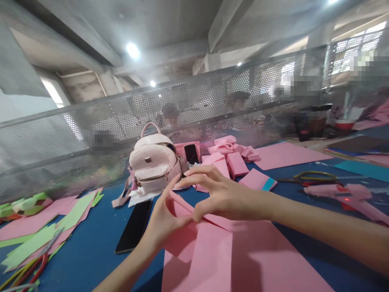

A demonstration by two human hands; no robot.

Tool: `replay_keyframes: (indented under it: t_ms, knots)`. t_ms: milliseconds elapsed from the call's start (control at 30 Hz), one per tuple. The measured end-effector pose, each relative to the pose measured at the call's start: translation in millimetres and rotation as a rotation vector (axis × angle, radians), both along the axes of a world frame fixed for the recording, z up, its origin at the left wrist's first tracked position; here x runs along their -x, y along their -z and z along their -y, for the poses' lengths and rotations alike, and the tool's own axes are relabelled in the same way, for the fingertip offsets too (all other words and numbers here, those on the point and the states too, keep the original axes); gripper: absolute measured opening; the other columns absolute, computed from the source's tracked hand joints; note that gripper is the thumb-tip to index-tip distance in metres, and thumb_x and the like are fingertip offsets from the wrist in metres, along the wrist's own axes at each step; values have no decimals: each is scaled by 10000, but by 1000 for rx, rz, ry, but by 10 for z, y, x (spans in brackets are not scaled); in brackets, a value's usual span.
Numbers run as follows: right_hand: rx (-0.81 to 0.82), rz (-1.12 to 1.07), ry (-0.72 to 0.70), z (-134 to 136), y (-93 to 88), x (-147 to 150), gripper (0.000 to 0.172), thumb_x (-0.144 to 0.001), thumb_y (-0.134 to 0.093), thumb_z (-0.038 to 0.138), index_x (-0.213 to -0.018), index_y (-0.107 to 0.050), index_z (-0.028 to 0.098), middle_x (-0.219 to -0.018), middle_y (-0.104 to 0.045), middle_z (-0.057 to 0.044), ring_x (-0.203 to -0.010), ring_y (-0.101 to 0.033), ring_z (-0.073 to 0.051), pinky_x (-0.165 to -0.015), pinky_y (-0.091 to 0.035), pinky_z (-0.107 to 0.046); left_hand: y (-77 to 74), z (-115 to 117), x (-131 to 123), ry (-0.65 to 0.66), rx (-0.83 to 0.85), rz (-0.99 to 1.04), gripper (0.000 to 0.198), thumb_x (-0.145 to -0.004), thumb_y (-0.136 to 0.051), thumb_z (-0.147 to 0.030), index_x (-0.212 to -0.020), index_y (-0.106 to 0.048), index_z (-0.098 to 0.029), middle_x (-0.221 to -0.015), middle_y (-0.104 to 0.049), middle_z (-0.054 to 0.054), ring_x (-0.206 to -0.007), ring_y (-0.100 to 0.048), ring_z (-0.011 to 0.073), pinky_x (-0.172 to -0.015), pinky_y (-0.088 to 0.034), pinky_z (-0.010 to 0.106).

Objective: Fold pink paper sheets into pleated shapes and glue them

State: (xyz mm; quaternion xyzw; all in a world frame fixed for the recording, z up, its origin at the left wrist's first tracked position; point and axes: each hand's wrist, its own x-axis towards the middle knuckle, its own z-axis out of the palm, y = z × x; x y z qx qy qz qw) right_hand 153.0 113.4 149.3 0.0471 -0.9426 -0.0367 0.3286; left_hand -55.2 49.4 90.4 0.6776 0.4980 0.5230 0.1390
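In front of me, a piece of pink paper (209,251) stands partly folded, its upper edge raised between my hands. My left hand (164,221) grips the raised fold from the left, thumb inside and fingers along the outer side. Coming from the right, my right hand (220,198) pinches the same folded edge, its index finger arched over toward the left fingertips. The fingertips of both hands are close together at the top. Under the folded piece lies a larger flat pink sheet (273,259).
A black phone (134,227) and a pale pink backpack (154,160) are left of centre. Folded pink pieces (237,164) lie behind my hands. Scissors (316,177) and a pink glue gun (346,192) are at right; red-handled scissors (41,265) and green paper (36,243) at left. A perforated metal screen (194,109) stands behind.
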Motion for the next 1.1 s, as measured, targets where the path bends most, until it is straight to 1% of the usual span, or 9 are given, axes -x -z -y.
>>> replay_keyframes:
  t_ms: [67,133,233,467,600,800,967,1033,1100]
  knots:
    - [2,9,-2,-17,16,-20,229,-993,-569,190,-859,-737,269,-1392,-524,-50,-1418,-268,-200,-1147,-285,-409,-66,13,6,25,144,48,672,-599,-859,-275,-1233,-652,-192,-974,-733,63,-872,-682,248,-789,-547,336]
    - [3,11,-3,-36,28,-42,235,-1000,-554,184,-865,-730,260,-1389,-527,-54,-1414,-280,-200,-1146,-281,-406,-124,37,2,118,294,82,431,-619,-836,-299,-1015,-732,-164,-926,-739,62,-836,-669,235,-751,-530,309]
    - [8,26,4,-75,56,-68,229,-1002,-550,191,-856,-717,248,-1383,-521,-62,-1405,-296,-217,-1131,-287,-421,-154,78,-25,223,479,149,219,-647,-802,-314,-766,-731,-144,-789,-728,46,-732,-637,194,-663,-501,266]
    - [21,55,8,-157,155,-80,211,-1000,-551,194,-860,-702,239,-1411,-493,-57,-1389,-321,-234,-1120,-299,-438,-69,131,-154,37,515,209,224,-534,-834,-299,-635,-714,-139,-661,-705,25,-611,-574,151,-576,-458,238]
    - [23,34,-14,-154,162,-59,191,-995,-567,205,-878,-711,249,-1387,-518,-55,-1374,-339,-214,-1123,-298,-407,-57,142,-192,-56,522,192,305,-511,-833,-359,-499,-630,-131,-541,-624,10,-510,-484,106,-480,-343,208]
    - [11,12,-31,-164,164,-23,204,-996,-566,209,-847,-703,236,-1363,-541,-64,-1366,-352,-210,-1106,-326,-395,-19,107,-154,-59,502,157,392,-535,-820,-388,-437,-531,-142,-447,-466,-41,-453,-363,60,-441,-245,195]
    - [100,54,-41,-186,118,-54,318,-971,-494,51,-910,-737,248,-1347,-550,-74,-1331,-399,-209,-1102,-354,-397,62,76,-113,-65,472,190,298,-544,-849,-351,-540,-651,-128,-501,-601,-3,-462,-502,104,-439,-363,201]
    - [212,80,-30,-150,88,-109,397,-912,-447,-17,-1001,-733,244,-1352,-538,-82,-1306,-437,-211,-1106,-357,-403,76,69,-105,-37,457,206,272,-575,-837,-352,-575,-697,-119,-542,-664,28,-487,-572,136,-461,-420,214]
    - [356,91,4,-82,73,-182,405,-881,-456,13,-1142,-684,222,-1352,-533,-96,-1274,-480,-214,-1092,-377,-396,66,75,-107,-16,448,215,241,-608,-818,-340,-611,-738,-112,-609,-725,60,-528,-637,170,-496,-475,227]
